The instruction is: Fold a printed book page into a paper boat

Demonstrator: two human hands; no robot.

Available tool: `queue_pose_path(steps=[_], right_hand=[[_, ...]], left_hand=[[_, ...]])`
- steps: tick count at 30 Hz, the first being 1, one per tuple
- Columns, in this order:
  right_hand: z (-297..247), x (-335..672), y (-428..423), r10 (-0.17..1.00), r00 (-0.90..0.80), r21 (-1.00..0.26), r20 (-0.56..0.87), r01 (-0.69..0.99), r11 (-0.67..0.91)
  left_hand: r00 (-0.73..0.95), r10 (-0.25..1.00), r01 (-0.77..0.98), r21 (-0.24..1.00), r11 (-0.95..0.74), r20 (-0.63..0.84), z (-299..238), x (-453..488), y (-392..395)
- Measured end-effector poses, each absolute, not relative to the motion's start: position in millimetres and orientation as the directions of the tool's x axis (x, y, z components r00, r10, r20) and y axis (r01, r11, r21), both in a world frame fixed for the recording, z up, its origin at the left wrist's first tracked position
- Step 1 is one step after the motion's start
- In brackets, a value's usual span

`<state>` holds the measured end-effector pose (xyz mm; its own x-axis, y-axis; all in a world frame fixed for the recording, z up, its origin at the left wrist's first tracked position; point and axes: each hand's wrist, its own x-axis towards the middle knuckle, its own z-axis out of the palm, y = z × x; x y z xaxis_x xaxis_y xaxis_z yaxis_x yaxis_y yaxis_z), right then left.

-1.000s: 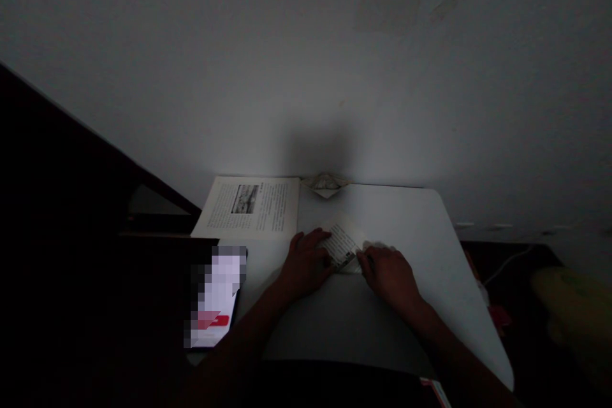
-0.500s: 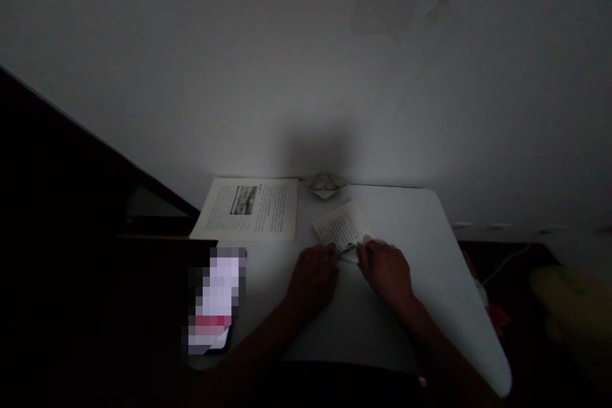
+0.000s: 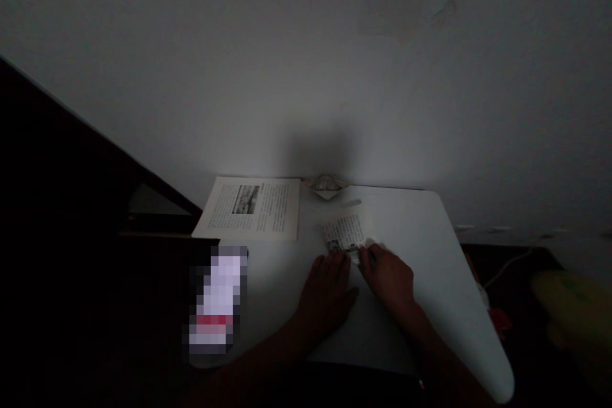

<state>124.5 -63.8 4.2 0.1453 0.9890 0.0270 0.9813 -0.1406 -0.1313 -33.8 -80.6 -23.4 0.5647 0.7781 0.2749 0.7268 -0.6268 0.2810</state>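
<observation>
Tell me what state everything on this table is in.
Small printed paper: folded, lying flat.
Left hand: flattened, at the small paper's near edge.
Right hand: curled, at its near right corner.
Printed page: flat, print up.
Far folded paper: partly open.
Phone: screen lit.

folded paper (image 3: 345, 228) and flat sheet (image 3: 282, 207) bear print — none legible.

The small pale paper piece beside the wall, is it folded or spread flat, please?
Folded: the small pale paper piece shows a pointed front and creased sides around a hollow.
</observation>
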Motion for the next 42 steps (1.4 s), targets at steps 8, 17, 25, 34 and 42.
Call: queue_pose_path(steps=[8, 17, 25, 34, 42], right_hand=[[8.1, 123.3, -61.5, 0.988, 0.152, -0.137, -0.018, 0.979, -0.153], [12.6, 120.8, -59.9, 0.977, 0.199, -0.096, -0.08, 0.974, -0.206], [10.4, 121.5, -58.0, 0.972, 0.21, -0.103, -0.104, 0.97, -0.221], [12.4, 121.3, -58.9, 0.972, 0.212, -0.101, -0.104, 0.97, -0.223], [12.2, 121.4, -57.7, 0.97, 0.221, -0.101, -0.107, 0.968, -0.231]], left_hand=[[0.548, 0.801, 0.75, 0.282, -0.599, 0.241, -22.4, -31.6, -82.5], [0.539, 0.791, 0.763, 0.228, -0.604, 0.29, -24.8, -32.3, -84.7], [0.518, 0.801, 0.777, 0.227, -0.587, 0.301, -21.9, -32.0, -84.2], [0.518, 0.803, 0.776, 0.232, -0.586, 0.296, -17.3, -32.8, -83.7], [0.523, 0.808, 0.776, 0.239, -0.583, 0.273, -19.7, -32.6, -83.9]])
